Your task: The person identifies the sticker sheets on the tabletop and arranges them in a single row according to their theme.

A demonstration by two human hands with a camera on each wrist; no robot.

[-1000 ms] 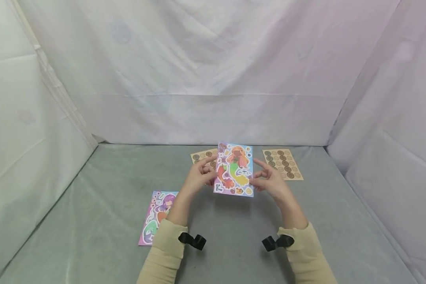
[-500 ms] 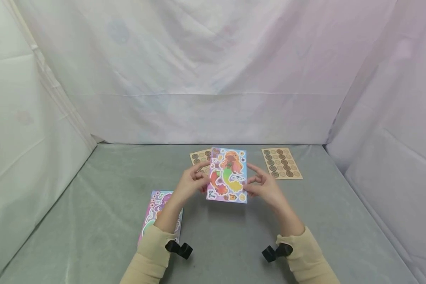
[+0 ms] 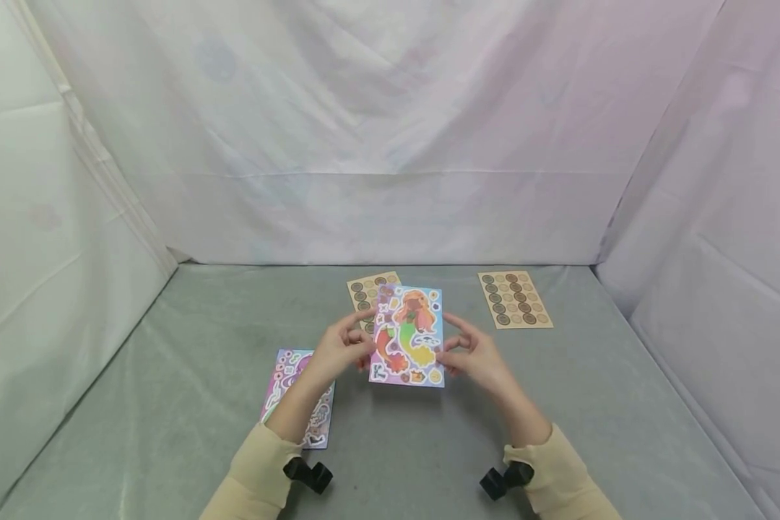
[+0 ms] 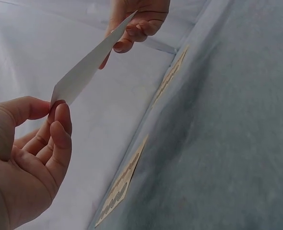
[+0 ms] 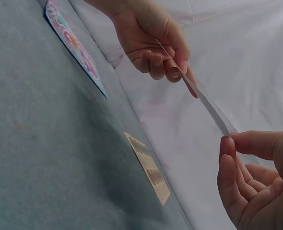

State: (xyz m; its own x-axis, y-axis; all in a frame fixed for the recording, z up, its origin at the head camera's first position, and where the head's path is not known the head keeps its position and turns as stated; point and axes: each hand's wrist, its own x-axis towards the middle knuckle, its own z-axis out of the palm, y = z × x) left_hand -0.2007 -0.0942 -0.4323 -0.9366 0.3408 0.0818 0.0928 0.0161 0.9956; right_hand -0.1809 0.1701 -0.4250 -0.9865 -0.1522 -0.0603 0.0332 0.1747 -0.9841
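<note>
A mermaid sticker sheet [image 3: 408, 336] with a blue and purple border is held up above the table, tilted toward the head camera. My left hand [image 3: 343, 349] pinches its left edge between thumb and fingers. On the opposite edge my right hand [image 3: 473, 354] does the same. From the left wrist view the plain white back of the sheet [image 4: 86, 67] shows, clear of the table. Below my left forearm lies a second mermaid sticker sheet [image 3: 318, 422] with a pink border, partly hidden by the arm.
Two tan sheets of round stickers lie toward the back of the grey table [image 3: 195, 375]. The left tan sheet [image 3: 362, 287] is partly covered by the raised sheet; the right tan sheet [image 3: 516, 300] is in full view. White cloth walls [image 3: 390, 217] enclose the back and sides.
Both hands have brought the raised mermaid sheet nearer and to the left. More of the left tan sheet shows, and my left forearm has shifted left across the pink-bordered sheet.
</note>
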